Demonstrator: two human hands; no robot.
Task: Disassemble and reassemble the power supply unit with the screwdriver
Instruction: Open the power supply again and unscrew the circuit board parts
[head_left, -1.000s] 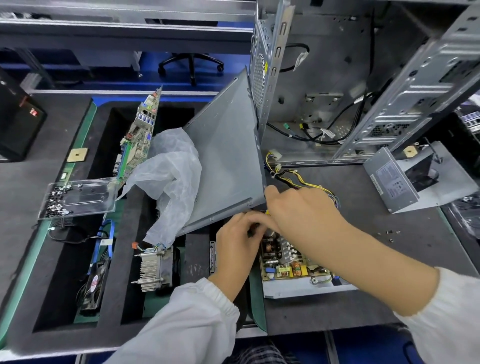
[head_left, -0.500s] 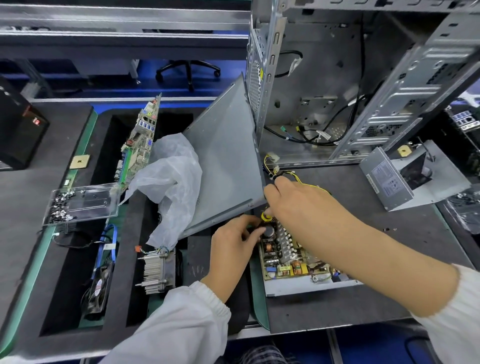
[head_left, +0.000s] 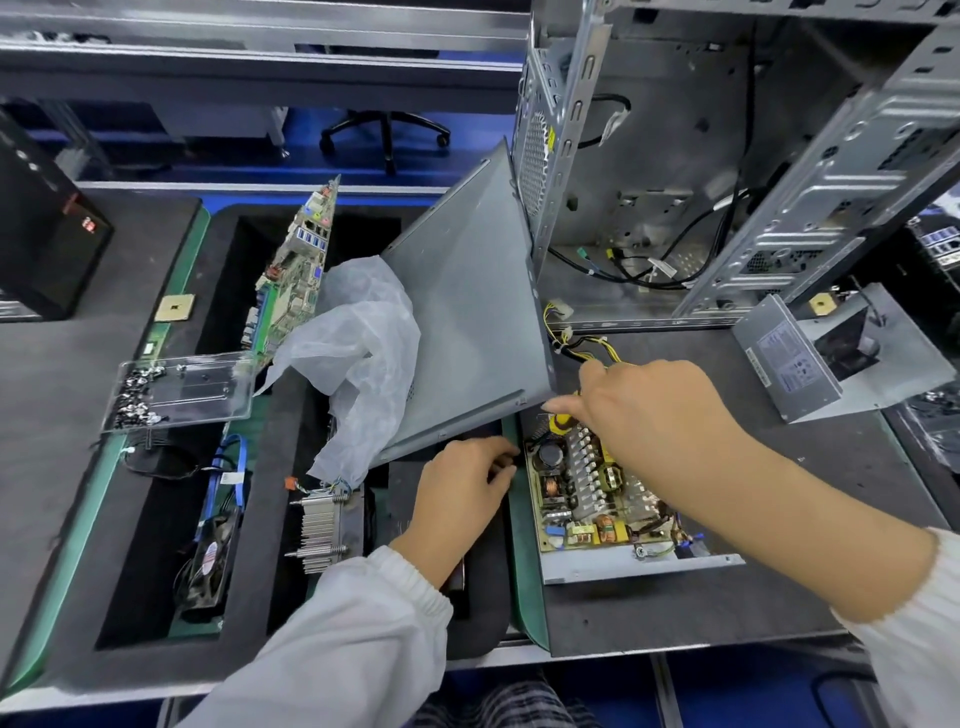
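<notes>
The open power supply unit (head_left: 587, 499) lies on the dark mat with its circuit board, coils and heat-sink fins bare. Its yellow and black wire bundle (head_left: 582, 347) runs off the far end. My right hand (head_left: 654, 410) reaches over the unit's far-left corner, fingers pointing left above a yellow coil (head_left: 560, 422); whatever lies under the fingers is hidden. My left hand (head_left: 462, 486) sits just left of the unit, its loosely curled fingertips by the unit's left wall. I see no screwdriver. The unit's grey cover (head_left: 795, 358) stands on the mat at the right.
A grey side panel (head_left: 467, 322) leans against the empty computer case (head_left: 675, 171) behind the unit. A crumpled plastic bag (head_left: 363, 343), motherboard (head_left: 293, 275), clear screw tray (head_left: 179, 387), heat sink (head_left: 322, 525) and fan (head_left: 208, 558) fill the foam slots on the left.
My left hand has drawn back from the board's far-left corner to the unit's left side. My right hand has stayed over that corner, and the yellow coil now shows.
</notes>
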